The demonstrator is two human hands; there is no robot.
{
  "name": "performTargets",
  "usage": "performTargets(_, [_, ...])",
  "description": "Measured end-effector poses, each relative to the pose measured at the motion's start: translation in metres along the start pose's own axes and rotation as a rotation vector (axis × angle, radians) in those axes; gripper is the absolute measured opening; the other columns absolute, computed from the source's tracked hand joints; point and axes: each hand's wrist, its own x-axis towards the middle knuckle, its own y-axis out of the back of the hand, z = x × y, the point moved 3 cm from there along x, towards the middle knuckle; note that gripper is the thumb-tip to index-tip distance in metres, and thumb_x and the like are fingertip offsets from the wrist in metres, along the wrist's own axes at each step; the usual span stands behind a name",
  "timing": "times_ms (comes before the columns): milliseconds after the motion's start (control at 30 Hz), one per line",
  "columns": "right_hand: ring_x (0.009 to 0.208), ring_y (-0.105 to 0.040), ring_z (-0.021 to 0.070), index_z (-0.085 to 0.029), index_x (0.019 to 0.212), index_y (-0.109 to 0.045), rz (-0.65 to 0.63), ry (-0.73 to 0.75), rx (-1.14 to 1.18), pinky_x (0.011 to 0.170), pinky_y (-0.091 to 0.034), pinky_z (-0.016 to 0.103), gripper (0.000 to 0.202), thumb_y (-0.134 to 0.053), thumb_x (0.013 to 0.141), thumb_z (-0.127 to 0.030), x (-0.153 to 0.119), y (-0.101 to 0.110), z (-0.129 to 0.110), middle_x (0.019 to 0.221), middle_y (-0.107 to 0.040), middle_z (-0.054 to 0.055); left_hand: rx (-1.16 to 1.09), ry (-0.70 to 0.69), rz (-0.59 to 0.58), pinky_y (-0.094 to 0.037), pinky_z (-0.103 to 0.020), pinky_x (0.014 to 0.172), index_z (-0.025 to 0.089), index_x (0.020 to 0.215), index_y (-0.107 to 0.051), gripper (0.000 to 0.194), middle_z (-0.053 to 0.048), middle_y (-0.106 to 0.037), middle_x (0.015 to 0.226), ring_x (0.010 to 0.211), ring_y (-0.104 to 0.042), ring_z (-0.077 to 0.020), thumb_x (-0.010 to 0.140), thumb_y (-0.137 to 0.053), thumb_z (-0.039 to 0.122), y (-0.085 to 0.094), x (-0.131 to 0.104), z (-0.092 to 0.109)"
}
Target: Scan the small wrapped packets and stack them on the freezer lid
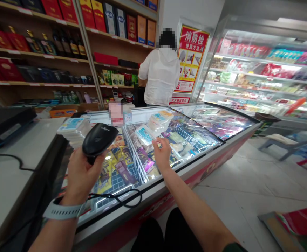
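A black handheld scanner (99,139) is gripped in my left hand (83,171), its black cable looping over the freezer's front edge. My right hand (162,153) has its fingers bent together at the near corner of a clear plastic box with a blue label (144,135); the fingertips seem to pinch that corner. The box is on the freezer's glass top. Just behind it stands a stack of similar boxes (160,122). Another stack of boxes (74,129) is at the left, behind the scanner. Bagged frozen goods (124,171) lie in wire baskets under the glass.
A person in a white top (162,75) stands behind the freezer (195,171), back turned. At the left is a counter (8,189) with a black device (8,126). A grey stool (282,143) and a lit display fridge (261,77) are at the right.
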Motion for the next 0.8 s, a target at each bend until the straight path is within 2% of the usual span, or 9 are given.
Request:
performTargets(167, [0.097,-0.063,0.0243,-0.022,0.093,-0.073,0.006,0.027,-0.046,0.099,-0.044,0.039,0.016,-0.069,0.088,-0.036,0.000,0.002,-0.001,0.097,-0.068,0.007,-0.005,-0.226,-0.105,-0.047,-0.044,0.089,0.023,0.081,-0.057,0.024,-0.001,-0.057,0.073,0.074,-0.055,-0.0238,0.079,-0.061,0.046,-0.003,-0.002,0.027])
performTargets(267, [0.097,-0.064,0.0234,-0.023,0.093,-0.073,-0.019,0.006,-0.037,0.100,-0.045,0.038,0.014,-0.070,0.087,-0.035,0.001,0.001,0.000,0.098,-0.067,0.006,-0.018,-0.269,-0.148,-0.042,-0.049,0.100,0.024,0.082,-0.057,0.020,-0.001,-0.059,0.075,0.080,-0.057,-0.0253,0.078,-0.060,0.043,-0.006,-0.005,0.035])
performTargets(400, [0.097,-0.064,0.0227,-0.022,0.093,-0.073,-0.033,-0.010,-0.031,0.101,-0.045,0.037,0.012,-0.071,0.087,-0.033,0.002,0.000,0.001,0.099,-0.067,0.006,0.008,-0.294,-0.243,-0.035,-0.052,0.108,0.024,0.086,-0.056,0.019,-0.001,-0.061,0.077,0.079,-0.058,-0.0251,0.080,-0.058,0.042,-0.011,-0.009,0.036])
performTargets(567, [0.094,-0.066,0.0221,-0.021,0.092,-0.073,-0.002,0.014,-0.031,0.098,-0.046,0.037,0.012,-0.072,0.087,-0.032,0.003,0.000,0.003,0.096,-0.068,0.005,0.017,-0.328,-0.289,-0.034,-0.052,0.109,0.024,0.090,-0.055,0.021,-0.001,-0.062,0.080,0.081,-0.059,-0.0253,0.081,-0.057,0.043,-0.012,-0.011,0.036])
performTargets(800, [0.094,-0.066,0.0216,-0.020,0.091,-0.073,0.003,0.061,-0.059,0.094,-0.049,0.037,0.013,-0.072,0.087,-0.032,0.003,0.000,0.006,0.096,-0.069,0.005,0.075,-0.399,-0.405,-0.035,-0.051,0.107,0.023,0.104,-0.055,0.022,-0.004,-0.062,0.094,0.092,-0.059,-0.0257,0.092,-0.049,0.040,-0.014,-0.013,0.038])
